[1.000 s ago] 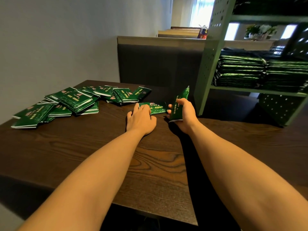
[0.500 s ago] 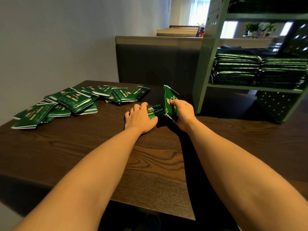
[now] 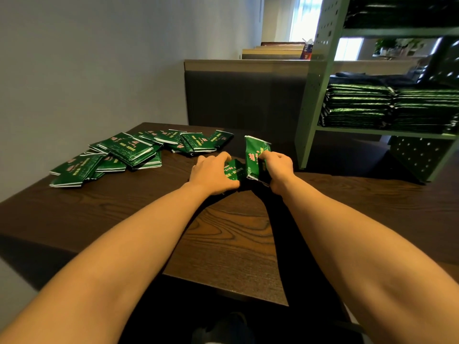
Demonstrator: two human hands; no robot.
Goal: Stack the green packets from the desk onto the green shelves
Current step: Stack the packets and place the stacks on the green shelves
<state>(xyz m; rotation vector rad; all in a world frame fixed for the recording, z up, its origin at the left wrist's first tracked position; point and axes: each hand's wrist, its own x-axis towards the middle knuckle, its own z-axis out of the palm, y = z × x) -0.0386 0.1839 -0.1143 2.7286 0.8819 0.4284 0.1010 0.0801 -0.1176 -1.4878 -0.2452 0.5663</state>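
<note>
Upright packet (image 3: 254, 155) turned face-on, long axis vertical, gripped by right hand (image 3: 278, 170), left hand (image 3: 213, 173) fingers curled round flat packet (image 3: 233, 171)

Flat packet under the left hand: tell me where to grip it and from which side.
The flat packet lies on the desk, partly under the left hand. Probably pinch across its width from above, fingers over the far edge, thumb at the near edge; the upright packet held by the right hand crowds its right side.

Right hand (image 3: 278, 170) grips an upright packet (image 3: 255, 155); left hand (image 3: 211, 172) holds a second packet (image 3: 233, 171).
</note>
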